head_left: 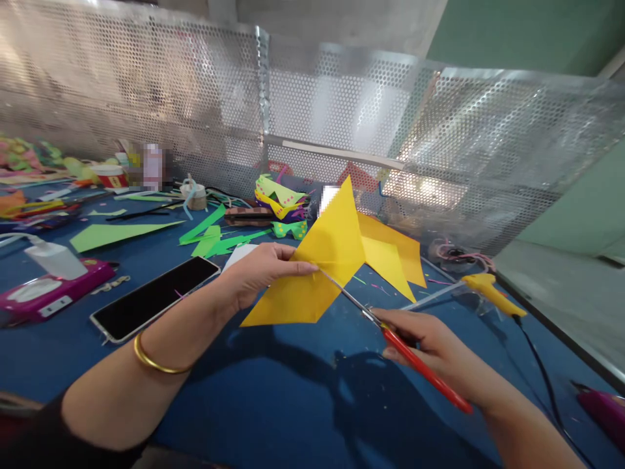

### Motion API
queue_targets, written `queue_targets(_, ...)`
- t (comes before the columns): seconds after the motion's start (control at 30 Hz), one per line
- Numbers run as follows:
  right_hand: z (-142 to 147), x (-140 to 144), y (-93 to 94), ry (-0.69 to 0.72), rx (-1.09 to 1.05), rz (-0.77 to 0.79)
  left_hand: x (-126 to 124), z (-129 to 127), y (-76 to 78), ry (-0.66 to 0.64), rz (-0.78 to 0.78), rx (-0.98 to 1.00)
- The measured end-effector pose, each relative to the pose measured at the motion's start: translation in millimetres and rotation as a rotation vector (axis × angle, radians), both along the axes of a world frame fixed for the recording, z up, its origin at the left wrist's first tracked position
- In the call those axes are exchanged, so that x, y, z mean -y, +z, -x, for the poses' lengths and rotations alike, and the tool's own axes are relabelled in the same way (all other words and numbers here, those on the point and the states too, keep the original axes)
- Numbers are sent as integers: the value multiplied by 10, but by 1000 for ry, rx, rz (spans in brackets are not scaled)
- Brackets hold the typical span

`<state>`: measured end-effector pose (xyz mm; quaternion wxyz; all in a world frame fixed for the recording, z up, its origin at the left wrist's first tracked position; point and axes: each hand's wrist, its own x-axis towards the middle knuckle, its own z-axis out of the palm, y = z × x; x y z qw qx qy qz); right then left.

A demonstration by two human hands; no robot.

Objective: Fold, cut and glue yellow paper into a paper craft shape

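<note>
My left hand [263, 268] pinches the left edge of a folded or partly cut sheet of yellow paper [336, 228], thumb on the near side. The paper is raised above the blue table [273, 391]. In my right hand [430, 342] is a pair of scissors [415, 361] with red handles; its metal blades lie against the paper, the tips close to my left thumb. Whether the blades are parted I cannot make out. More yellow paper pieces [390, 257] show just behind the held sheet.
A phone [156, 296] lies left of my left forearm, near a purple power strip [58, 290]. Green paper scraps [209, 238] and paper masks [280, 198] are farther back. A yellow glue gun [493, 293] with a black cord lies right. Perforated metal sheeting [195, 98] borders the table's back.
</note>
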<state>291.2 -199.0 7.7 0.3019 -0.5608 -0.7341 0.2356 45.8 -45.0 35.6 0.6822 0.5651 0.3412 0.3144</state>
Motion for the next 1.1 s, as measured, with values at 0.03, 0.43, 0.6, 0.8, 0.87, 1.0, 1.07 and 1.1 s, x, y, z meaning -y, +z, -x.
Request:
queue_targets(0.03, 3, 0, 3, 2, 6, -1, 6, -3, -20, -44, 78, 29)
queue_targets(0.43, 26, -14, -44, -71, 56, 32, 3, -20, -107, -35, 126, 97)
queue_targets(0.6, 48, 12, -102, -132, -29, 80, 27, -33, -71, -23, 132, 68)
queue_targets(0.8, 48, 33, -148, -142, -12, 119, 31, -27, -87, -28, 133, 38)
queue_targets(0.87, 55, 35, -149, -136, -7, 138, 28, -25, -90, -37, 132, 29)
queue_targets(1.0, 78, 28, -146, -121, 6, 137, 13, -28, -104, -30, 153, 17)
queue_targets(1.07, 95, 20, -139, -116, 10, 139, 4, -34, -117, -28, 167, 13)
queue_targets(1.1, 104, 16, -134, -114, 13, 144, 0, -37, -123, -29, 173, 10)
